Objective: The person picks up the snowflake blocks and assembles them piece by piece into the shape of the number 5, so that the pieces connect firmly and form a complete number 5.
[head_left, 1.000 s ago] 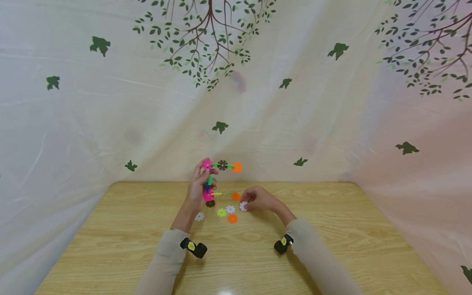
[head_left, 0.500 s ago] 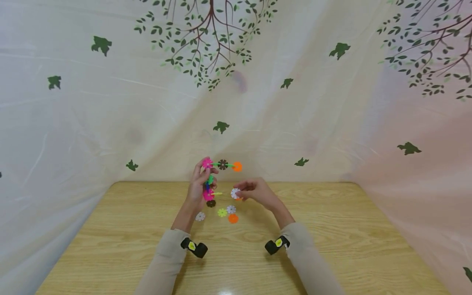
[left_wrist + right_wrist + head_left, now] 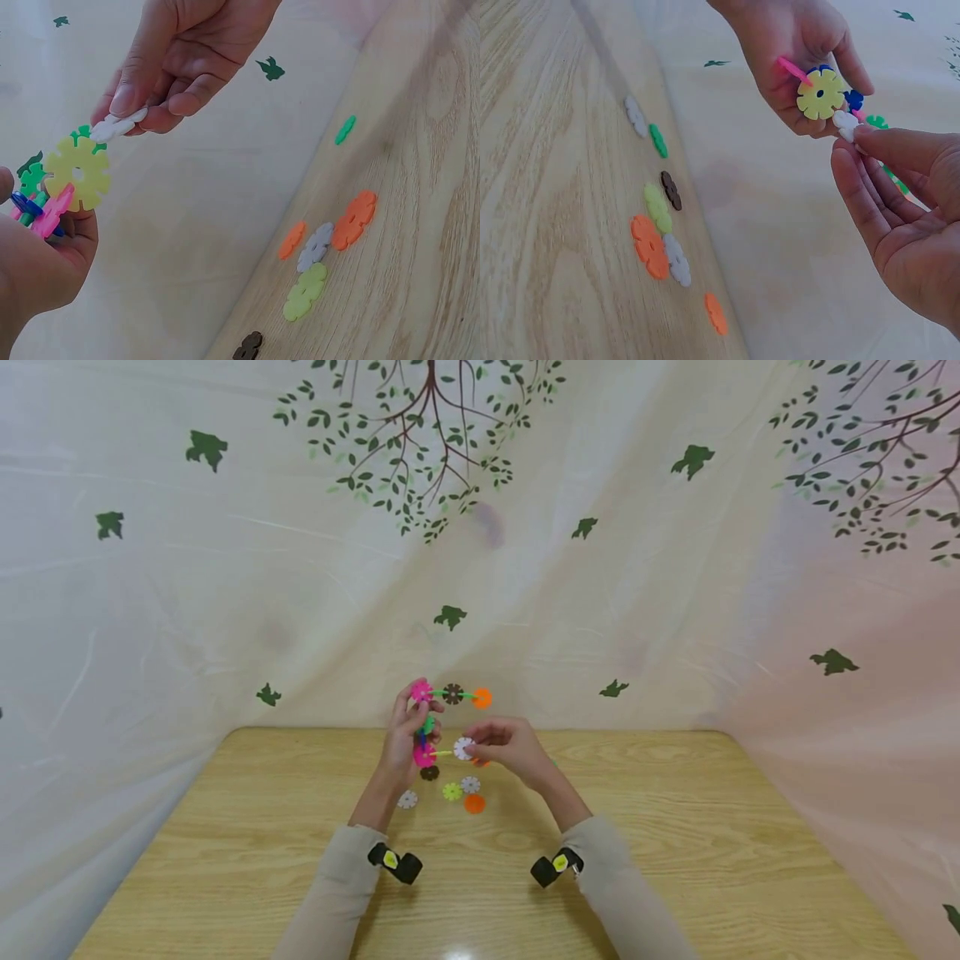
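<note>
My left hand [image 3: 396, 747] holds a joined structure of snowflake discs upright. A pink disc [image 3: 422, 692] is at its upper corner, with a brown disc [image 3: 453, 694] and an orange disc [image 3: 482, 698] in a row to the right. Green and blue discs run down to a lower pink disc [image 3: 424, 754], from which a yellow disc [image 3: 90, 186] sticks out edge-on. Thumb and fingers of my right hand [image 3: 517, 752] pinch a white disc [image 3: 845, 124] at the yellow disc's rim; whether their slots interlock I cannot tell.
Loose discs lie on the wooden table [image 3: 675, 860] below the hands: brown [image 3: 429, 773], white [image 3: 407, 799], yellow-green [image 3: 452, 792], another white [image 3: 470, 785], orange [image 3: 475, 804], and green [image 3: 345, 130]. Another orange disc [image 3: 715, 313] is partly behind my right hand. A printed curtain [image 3: 525, 635] hangs behind.
My right hand has carried the white disc up and left, from near the table to the yellow disc's edge. The left hand and its structure stay almost still.
</note>
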Available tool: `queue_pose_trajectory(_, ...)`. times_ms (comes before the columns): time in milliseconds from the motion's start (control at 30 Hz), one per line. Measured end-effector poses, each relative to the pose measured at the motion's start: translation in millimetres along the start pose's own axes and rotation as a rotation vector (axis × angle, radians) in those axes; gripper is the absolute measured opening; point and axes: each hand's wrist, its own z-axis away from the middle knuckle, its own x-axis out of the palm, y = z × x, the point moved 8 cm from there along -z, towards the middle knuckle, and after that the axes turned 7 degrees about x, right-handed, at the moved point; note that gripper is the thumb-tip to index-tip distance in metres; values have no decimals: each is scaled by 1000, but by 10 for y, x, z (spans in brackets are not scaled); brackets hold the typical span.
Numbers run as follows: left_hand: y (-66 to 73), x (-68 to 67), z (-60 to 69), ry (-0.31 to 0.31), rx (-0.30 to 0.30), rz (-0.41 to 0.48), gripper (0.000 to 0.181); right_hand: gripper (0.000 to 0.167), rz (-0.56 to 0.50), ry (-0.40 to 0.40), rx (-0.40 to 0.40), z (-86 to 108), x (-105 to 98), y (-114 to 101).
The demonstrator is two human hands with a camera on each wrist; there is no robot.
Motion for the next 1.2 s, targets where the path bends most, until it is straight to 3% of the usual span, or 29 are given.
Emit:
queue_pose_trajectory(200, -11, -10, -6, 5, 6, -8, 36, 25, -24, -11, 1, 16, 40, 5)
queue_pose_trajectory(467, -33, -2, -13, 15, -7, -44, 50, 24, -13, -23, -5, 16, 78, 25)
queue_pose_trajectory(733, -35, 5, -16, 11, 1, -76, 53, 24, -31, -16, -9, 7, 81, 40)
queue_pose_trajectory(1200, -38, -65, -15, 130, 49, -68, 36, 23, -61, 13, 16, 9, 126, 73)
